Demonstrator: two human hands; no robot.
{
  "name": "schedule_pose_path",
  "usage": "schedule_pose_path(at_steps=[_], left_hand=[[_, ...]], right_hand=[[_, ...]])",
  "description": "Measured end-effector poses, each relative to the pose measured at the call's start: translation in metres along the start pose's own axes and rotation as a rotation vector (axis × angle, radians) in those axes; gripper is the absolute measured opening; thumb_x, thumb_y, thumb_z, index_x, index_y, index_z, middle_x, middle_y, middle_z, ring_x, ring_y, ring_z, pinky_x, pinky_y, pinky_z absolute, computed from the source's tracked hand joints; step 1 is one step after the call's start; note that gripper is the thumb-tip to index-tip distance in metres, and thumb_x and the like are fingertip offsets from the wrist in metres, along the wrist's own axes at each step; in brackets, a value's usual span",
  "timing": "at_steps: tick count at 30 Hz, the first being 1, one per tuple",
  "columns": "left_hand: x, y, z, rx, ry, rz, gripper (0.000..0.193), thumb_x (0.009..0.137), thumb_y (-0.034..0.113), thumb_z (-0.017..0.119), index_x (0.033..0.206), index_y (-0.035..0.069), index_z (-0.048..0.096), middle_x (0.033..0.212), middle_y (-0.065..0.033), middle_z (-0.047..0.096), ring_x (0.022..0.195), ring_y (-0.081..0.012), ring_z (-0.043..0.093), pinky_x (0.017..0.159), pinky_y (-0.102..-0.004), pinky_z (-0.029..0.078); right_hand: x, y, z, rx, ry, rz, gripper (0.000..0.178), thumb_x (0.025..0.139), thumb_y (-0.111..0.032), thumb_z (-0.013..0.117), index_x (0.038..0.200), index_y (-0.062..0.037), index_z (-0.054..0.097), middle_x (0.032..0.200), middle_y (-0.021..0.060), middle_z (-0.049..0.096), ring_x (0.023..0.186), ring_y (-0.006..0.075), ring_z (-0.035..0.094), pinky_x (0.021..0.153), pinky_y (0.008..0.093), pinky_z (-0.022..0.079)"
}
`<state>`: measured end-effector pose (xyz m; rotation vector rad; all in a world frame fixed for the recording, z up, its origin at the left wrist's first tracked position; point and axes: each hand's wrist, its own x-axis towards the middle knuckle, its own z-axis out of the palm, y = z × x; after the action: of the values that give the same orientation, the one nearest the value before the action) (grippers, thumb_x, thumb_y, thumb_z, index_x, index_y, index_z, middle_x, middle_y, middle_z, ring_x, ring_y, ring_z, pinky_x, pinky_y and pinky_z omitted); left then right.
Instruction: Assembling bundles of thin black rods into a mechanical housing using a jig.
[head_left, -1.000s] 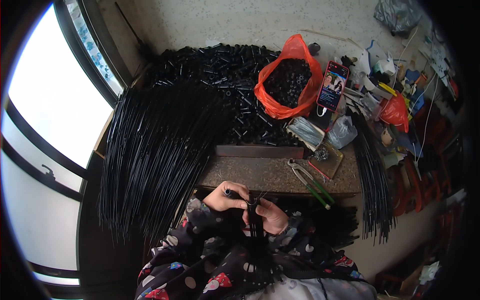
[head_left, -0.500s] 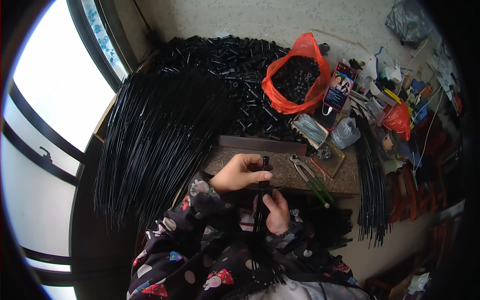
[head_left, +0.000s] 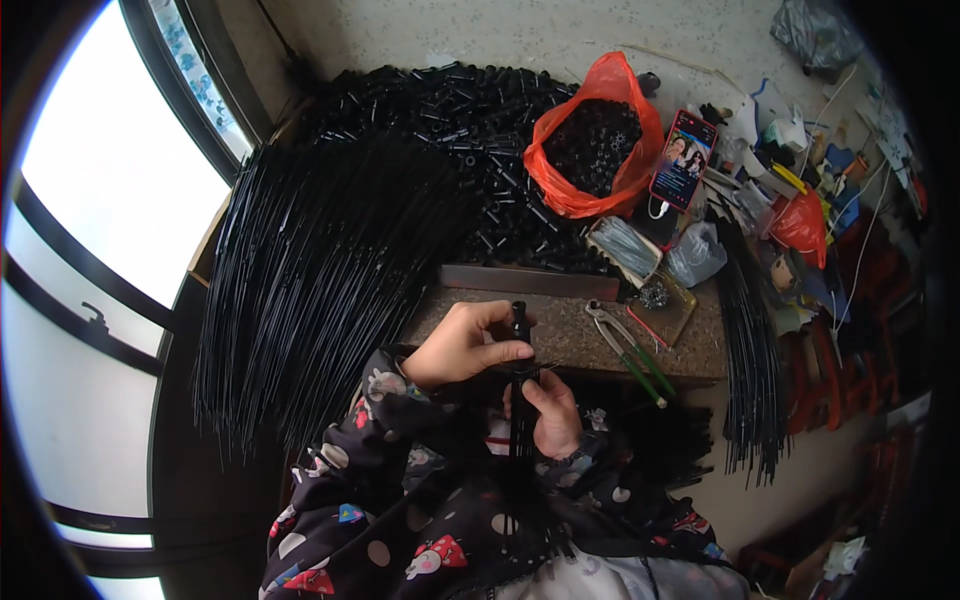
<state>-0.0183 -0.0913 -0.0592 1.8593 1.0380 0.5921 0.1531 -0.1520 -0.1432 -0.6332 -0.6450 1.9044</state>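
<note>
My left hand [head_left: 462,343] grips a black tubular piece [head_left: 519,322] between thumb and fingers, its top end sticking up past them. Just below, my right hand [head_left: 556,418] is closed around several thin black rods [head_left: 521,432] that hang down toward my lap. The rods' upper ends meet the tubular piece between the two hands; how they join is too dark to tell. Pliers with green handles [head_left: 636,358] lie on the stone bench [head_left: 560,333] to the right of my hands.
A large stack of long black rods [head_left: 310,290] lies at left, with a heap of black tubular parts [head_left: 430,110] behind. Farther right are a red plastic bag [head_left: 552,190] of small dark parts, a phone [head_left: 684,160], a tray of metal wires [head_left: 625,248] and another rod bundle [head_left: 752,380].
The view has shifted slightly. My left hand and the tubular piece sit a little farther left and higher in the picture. Both hands keep their grip.
</note>
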Motion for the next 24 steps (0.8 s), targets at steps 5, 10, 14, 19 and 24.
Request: schedule_pose_path(at_steps=[5, 10, 14, 19, 24], left_hand=[[0.0, -0.011, 0.001, -0.241, 0.063, 0.24, 0.023, 0.082, 0.013, 0.064, 0.097, -0.002, 0.056, 0.085, -0.0078, 0.064, 0.075, -0.0103, 0.059, 0.065, -0.0243, 0.048], [-0.003, 0.003, 0.01, 0.095, 0.155, 0.1, 0.015, 0.082, 0.013, 0.063, 0.09, 0.001, 0.06, 0.07, -0.005, 0.062, 0.063, -0.0105, 0.057, 0.057, -0.0266, 0.046], [-0.007, -0.004, 0.017, -0.012, 0.228, 0.037, 0.016, 0.08, 0.015, 0.065, 0.079, 0.0, 0.061, 0.063, -0.0029, 0.059, 0.058, -0.0073, 0.052, 0.052, -0.0257, 0.042], [-0.016, -0.014, 0.031, -0.451, 0.266, -0.037, 0.019, 0.082, 0.014, 0.065, 0.088, -0.003, 0.06, 0.073, 0.0004, 0.059, 0.066, -0.0051, 0.05, 0.06, -0.0209, 0.04], [-0.025, -0.001, 0.034, -0.524, 0.296, -0.129, 0.023, 0.08, 0.015, 0.067, 0.092, -0.002, 0.059, 0.078, 0.0006, 0.057, 0.074, -0.0063, 0.053, 0.068, -0.0218, 0.043]], right_hand=[[0.004, 0.003, -0.001, 0.016, -0.005, 0.012, 0.013, 0.085, -0.017, 0.06, 0.086, -0.007, 0.052, 0.08, 0.0067, 0.06, 0.068, 0.0135, 0.057, 0.062, 0.0262, 0.047], [0.007, 0.007, -0.009, 0.031, -0.037, 0.003, 0.017, 0.086, -0.018, 0.058, 0.094, -0.0051, 0.052, 0.08, 0.0083, 0.059, 0.07, 0.0157, 0.057, 0.063, 0.0289, 0.046], [0.004, 0.004, -0.007, 0.094, -0.047, 0.072, 0.012, 0.084, -0.014, 0.061, 0.089, -0.0064, 0.054, 0.081, 0.0061, 0.061, 0.069, 0.0141, 0.059, 0.063, 0.0269, 0.048], [0.001, 0.009, -0.01, 0.016, -0.049, 0.054, 0.014, 0.084, -0.014, 0.062, 0.091, -0.0055, 0.053, 0.081, 0.005, 0.06, 0.07, 0.0134, 0.059, 0.063, 0.0264, 0.048], [-0.006, 0.002, -0.005, 0.003, -0.112, 0.035, 0.02, 0.084, -0.015, 0.062, 0.097, -0.0038, 0.052, 0.084, 0.0053, 0.06, 0.075, 0.0131, 0.059, 0.067, 0.0271, 0.049]])
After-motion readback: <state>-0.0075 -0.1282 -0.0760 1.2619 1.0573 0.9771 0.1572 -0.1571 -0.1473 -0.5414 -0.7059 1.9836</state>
